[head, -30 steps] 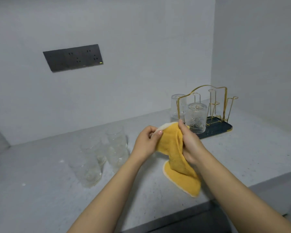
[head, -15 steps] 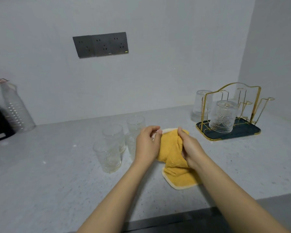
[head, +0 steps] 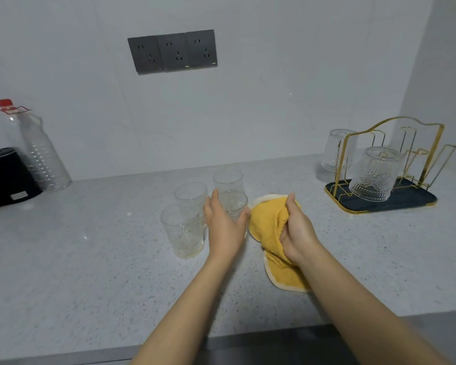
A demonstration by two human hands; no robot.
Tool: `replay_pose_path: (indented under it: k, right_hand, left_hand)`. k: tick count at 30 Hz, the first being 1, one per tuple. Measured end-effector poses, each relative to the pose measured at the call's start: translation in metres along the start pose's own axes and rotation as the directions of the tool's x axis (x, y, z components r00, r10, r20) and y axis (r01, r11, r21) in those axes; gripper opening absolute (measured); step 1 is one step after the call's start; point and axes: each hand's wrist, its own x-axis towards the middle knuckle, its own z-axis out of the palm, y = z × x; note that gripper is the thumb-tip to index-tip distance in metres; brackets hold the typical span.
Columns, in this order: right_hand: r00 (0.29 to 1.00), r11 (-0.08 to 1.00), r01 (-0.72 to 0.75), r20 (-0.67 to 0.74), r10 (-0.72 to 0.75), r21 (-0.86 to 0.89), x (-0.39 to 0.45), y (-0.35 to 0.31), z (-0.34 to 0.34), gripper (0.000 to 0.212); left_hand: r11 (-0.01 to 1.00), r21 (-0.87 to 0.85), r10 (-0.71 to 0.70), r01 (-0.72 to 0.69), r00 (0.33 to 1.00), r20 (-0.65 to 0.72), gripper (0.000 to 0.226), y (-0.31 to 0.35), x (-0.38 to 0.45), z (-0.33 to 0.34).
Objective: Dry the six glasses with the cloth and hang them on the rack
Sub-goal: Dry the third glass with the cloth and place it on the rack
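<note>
Several clear patterned glasses stand upright in a cluster mid-counter. My left hand [head: 223,222] wraps around the nearest right one, a glass [head: 233,204], thumb on its right side. Beside it stand a front glass [head: 182,230], a middle glass [head: 191,196] and a back glass [head: 227,180]. My right hand [head: 299,233] clutches the bunched yellow cloth [head: 267,222], whose lower end lies on the counter. At the right, the gold wire rack [head: 395,164] on a dark tray carries two glasses upside down: a front one [head: 377,175] and a rear one [head: 336,151].
A clear plastic bottle with a red cap [head: 41,151] and a black appliance [head: 7,175] stand at the far left against the wall. A dark socket panel [head: 172,51] is on the wall. The counter's front edge [head: 248,338] runs below my arms.
My left hand let go of the cloth and moved left onto a glass. My right hand keeps the cloth, now lower on the counter. The view swung left.
</note>
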Motion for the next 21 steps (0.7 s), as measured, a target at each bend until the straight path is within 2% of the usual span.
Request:
replay_pose_path:
  k: [5, 10, 13, 15, 18, 21]
  right_hand:
    - [1.000, 1.000, 0.001, 0.013, -0.001, 0.029, 0.000, 0.000, -0.001, 0.065]
    - [0.996, 0.999, 0.031, -0.082, -0.029, 0.034, 0.004, 0.000, -0.012, 0.072]
    - [0.976, 0.988, 0.146, -0.168, -0.135, 0.049, -0.003, -0.011, -0.023, 0.069]
    - [0.965, 0.976, 0.217, -0.160, -0.208, 0.037, -0.005, -0.018, -0.030, 0.064]
    - [0.949, 0.940, 0.287, -0.075, -0.305, -0.182, -0.008, -0.022, -0.028, 0.068]
    - [0.928, 0.812, 0.353, 0.067, -0.366, -0.464, -0.011, -0.016, -0.028, 0.071]
  left_hand:
    - [0.980, -0.156, -0.122, 0.120, 0.993, 0.000, 0.114, -0.010, 0.006, 0.006]
    - [0.963, -0.231, -0.140, 0.138, 0.990, 0.008, 0.096, -0.005, 0.002, 0.011]
    - [0.940, -0.313, -0.121, 0.134, 0.991, 0.060, 0.087, 0.003, -0.001, 0.021]
    - [0.885, -0.419, -0.159, 0.203, 0.978, 0.138, 0.081, 0.013, 0.001, 0.031]
    - [0.773, -0.549, -0.191, 0.319, 0.941, 0.279, 0.072, 0.024, 0.007, 0.049]
    - [0.653, -0.664, -0.178, 0.363, 0.927, 0.331, 0.047, 0.024, 0.011, 0.065]
